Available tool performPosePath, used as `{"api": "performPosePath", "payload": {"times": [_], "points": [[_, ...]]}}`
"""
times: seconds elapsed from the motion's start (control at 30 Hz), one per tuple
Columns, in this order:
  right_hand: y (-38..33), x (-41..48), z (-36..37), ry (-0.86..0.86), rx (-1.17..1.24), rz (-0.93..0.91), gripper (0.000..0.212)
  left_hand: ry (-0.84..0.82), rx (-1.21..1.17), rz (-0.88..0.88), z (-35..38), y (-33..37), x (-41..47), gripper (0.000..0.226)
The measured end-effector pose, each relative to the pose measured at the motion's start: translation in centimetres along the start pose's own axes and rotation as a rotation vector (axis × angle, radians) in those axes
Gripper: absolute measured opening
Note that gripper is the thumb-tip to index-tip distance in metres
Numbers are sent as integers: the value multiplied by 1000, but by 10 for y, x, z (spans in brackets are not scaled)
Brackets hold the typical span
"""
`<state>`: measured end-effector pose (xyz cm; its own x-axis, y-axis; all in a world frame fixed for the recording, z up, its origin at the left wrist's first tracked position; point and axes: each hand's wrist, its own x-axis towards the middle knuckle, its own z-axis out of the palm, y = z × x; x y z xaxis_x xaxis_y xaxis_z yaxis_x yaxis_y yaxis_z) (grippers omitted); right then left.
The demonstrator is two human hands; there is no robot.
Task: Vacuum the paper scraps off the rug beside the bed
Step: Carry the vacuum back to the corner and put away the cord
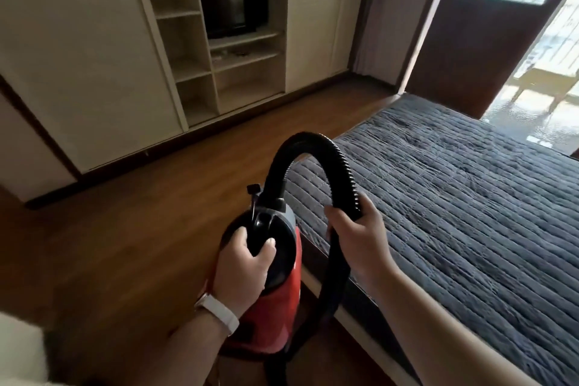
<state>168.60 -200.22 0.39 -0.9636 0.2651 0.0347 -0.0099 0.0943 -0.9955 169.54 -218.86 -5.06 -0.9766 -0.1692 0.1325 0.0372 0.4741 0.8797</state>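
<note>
A red canister vacuum (282, 301) with a black top hangs in front of me above the wooden floor, close to the bed's near corner. My left hand (242, 263) grips the black carrying handle on its top. A black ribbed hose (316, 144) arches up from the canister and comes down to my right hand (354, 229), which holds it; the hose runs on below that hand. The bed (463, 197), under a dark grey quilted cover, fills the right side. No rug or paper scraps are in view.
A cream wardrobe wall (81, 72) with open shelves and a dark television (233, 1) lines the far side. Bare wooden floor (150, 197) lies between it and the bed. A brown door (470, 50) stands open onto a bright balcony at the right.
</note>
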Motion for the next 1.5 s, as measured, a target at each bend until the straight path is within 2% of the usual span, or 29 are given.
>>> {"api": "performPosePath", "payload": {"times": [0.2, 0.43, 0.6, 0.8, 0.93, 1.17, 1.37, 1.5], "points": [[0, 77, 73, -98, 37, -18, 13, 92, 25, -56, -27, -26, 84, 33], [10, 190, 150, -299, 98, -8, 14, 228, 149, -227, -35, -36, 181, 39], [-6, 266, 196, -459, 135, -24, 20, 312, 333, -291, -46, -21, 241, 26], [-11, 327, 252, -584, 144, -7, 15, 436, 309, -318, -59, -38, 301, 14], [-10, 374, 296, -592, 97, -26, 14, 476, 282, -335, -67, -65, 349, 14], [-1, 456, 392, -589, 59, -37, 9, 401, 107, -355, -95, -136, 460, 22], [-14, 542, 491, -518, -32, -66, 10, 302, 45, -340, -141, -182, 587, 26], [-24, 594, 533, -422, -37, -79, 9, 243, 111, -278, -167, -196, 670, 30]]}}
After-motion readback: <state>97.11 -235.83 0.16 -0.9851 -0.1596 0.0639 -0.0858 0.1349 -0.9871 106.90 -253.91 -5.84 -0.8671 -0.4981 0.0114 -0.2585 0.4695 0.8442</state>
